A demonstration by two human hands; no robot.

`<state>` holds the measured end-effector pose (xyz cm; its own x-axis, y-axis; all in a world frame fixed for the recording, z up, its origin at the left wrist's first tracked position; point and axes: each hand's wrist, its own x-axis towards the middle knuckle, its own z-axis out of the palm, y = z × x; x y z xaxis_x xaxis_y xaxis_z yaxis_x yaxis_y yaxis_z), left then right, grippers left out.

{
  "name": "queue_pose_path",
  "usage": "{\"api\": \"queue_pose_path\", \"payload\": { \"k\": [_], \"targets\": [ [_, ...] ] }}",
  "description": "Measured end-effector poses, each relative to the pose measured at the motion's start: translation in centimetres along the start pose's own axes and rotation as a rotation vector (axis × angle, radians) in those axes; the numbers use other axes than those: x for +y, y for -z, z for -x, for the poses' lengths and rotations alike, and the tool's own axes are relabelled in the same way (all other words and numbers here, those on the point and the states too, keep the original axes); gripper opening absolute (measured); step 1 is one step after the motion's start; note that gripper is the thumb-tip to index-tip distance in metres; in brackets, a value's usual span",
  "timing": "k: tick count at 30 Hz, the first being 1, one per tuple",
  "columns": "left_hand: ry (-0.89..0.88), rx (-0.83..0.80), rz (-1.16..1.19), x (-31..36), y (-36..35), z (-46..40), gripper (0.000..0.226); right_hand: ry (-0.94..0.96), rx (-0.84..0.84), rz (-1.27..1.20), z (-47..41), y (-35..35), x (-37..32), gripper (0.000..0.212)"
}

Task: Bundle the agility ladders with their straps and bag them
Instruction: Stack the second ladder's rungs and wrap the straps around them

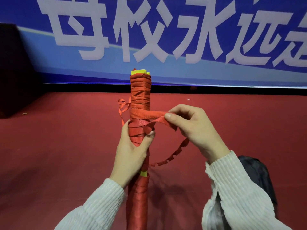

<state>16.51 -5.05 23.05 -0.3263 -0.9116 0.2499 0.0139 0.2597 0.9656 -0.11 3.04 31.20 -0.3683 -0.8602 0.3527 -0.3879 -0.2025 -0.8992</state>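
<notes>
Red woven strap (150, 114) ran taut sideways from the right hand (191, 128), whose grip pinched its free end, to the upright bundle of yellow plastic ladder rungs (140, 100), clasped just below by the left hand (132, 146).

dark bag (255, 178) near right, red floor (58, 146) open left

surface: red carpeted floor (66, 155) | on it — dark bag (255, 176), at right, partly behind a sleeve
</notes>
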Motion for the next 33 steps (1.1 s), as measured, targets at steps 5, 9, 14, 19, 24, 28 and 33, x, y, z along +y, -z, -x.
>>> {"api": "queue_pose_path", "payload": {
  "k": [5, 9, 14, 19, 24, 28, 33],
  "targets": [
    [0.146, -0.134, 0.311, 1.4, 0.1, 0.4, 0.064, -0.021, 0.057, -0.118, -0.5, 0.0, 0.7, 0.014],
    [0.213, -0.365, 0.701, 2.3, -0.1, 1.1, 0.076, 0.003, 0.008, -0.274, -0.7, -1.7, 1.1, 0.011],
    [0.502, -0.606, 0.945, 1.8, 0.8, 1.3, 0.083, -0.054, -0.062, -0.505, -0.7, -2.4, 1.9, 0.022],
    [0.411, -0.608, 0.957, 2.4, 0.8, 1.4, 0.064, -0.018, 0.096, -0.302, -0.7, -2.8, 1.3, 0.017],
    [0.441, -0.124, 0.524, 2.6, -1.2, 1.6, 0.077, 0.022, 0.152, 0.013, -0.8, -2.8, 1.9, 0.025],
    [0.415, -0.097, 0.420, 2.6, -0.4, 0.9, 0.072, -0.015, 0.013, -0.056, -0.5, -1.6, 1.3, 0.017],
    [0.355, -0.108, 0.441, 2.4, -0.1, 0.6, 0.076, -0.015, 0.001, -0.148, -0.6, -0.7, 0.9, 0.014]
  ]
}}
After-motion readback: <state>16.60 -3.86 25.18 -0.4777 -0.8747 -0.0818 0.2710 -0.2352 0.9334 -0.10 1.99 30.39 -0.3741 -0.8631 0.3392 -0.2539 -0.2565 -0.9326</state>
